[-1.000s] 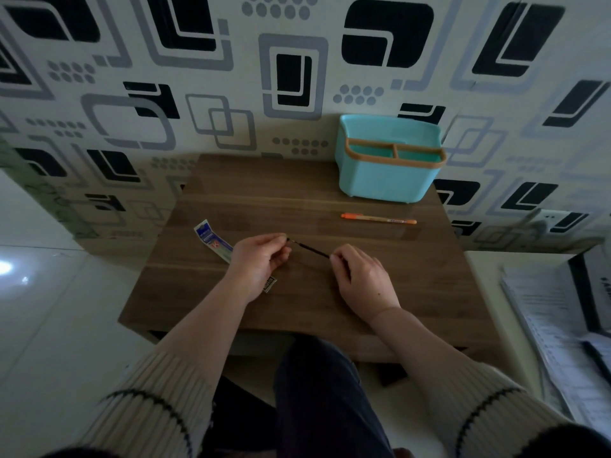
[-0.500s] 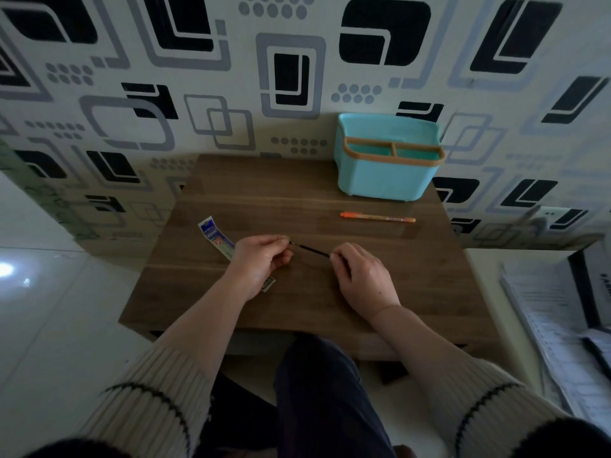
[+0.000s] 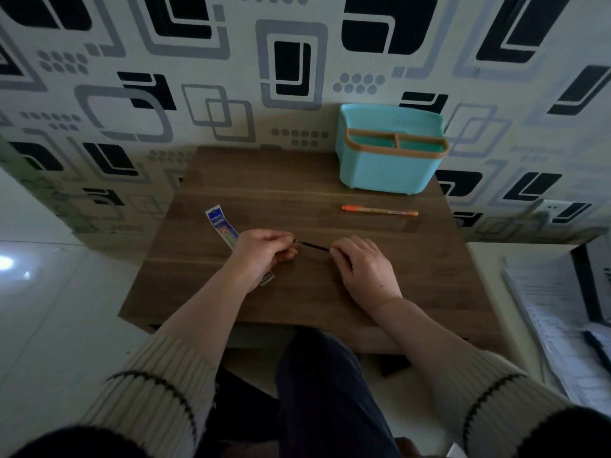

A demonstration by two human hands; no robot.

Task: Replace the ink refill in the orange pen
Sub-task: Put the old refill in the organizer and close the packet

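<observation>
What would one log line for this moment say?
left hand: shut on black refill | right hand: shut on black refill | orange pen: untouched on table | refill packet: under left hand

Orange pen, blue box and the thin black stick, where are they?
orange pen [image 3: 380, 211], head view, middle of barrel.
blue box [image 3: 386, 170], head view, front wall.
thin black stick [image 3: 312, 246], head view, bare stretch between hands.

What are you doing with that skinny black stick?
That stick is an ink refill. The left hand and right hand each pinch one end of it above the wooden table. The orange pen lies untouched near the blue organizer, and the refill packet sits partly under the left hand.
</observation>
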